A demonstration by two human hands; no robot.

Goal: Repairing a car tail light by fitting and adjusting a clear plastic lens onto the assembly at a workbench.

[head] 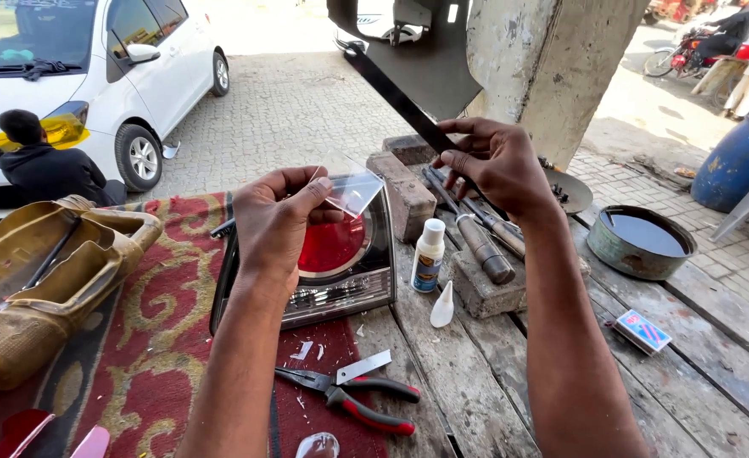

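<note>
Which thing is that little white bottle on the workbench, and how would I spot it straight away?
Start at the car tail light with the round red lens, lying on the patterned cloth under the left hand. Just right of it, on the bare wooden planks, the small white bottle stands upright beside a brick. Unlike the loose white cap lying below it, it carries a coloured label.

one tail lamp [340, 263], one pair of pliers [357, 397], two bricks [404, 193], one small bottle [428, 256], one round pan [641, 242], one matchbox [642, 330].
</note>
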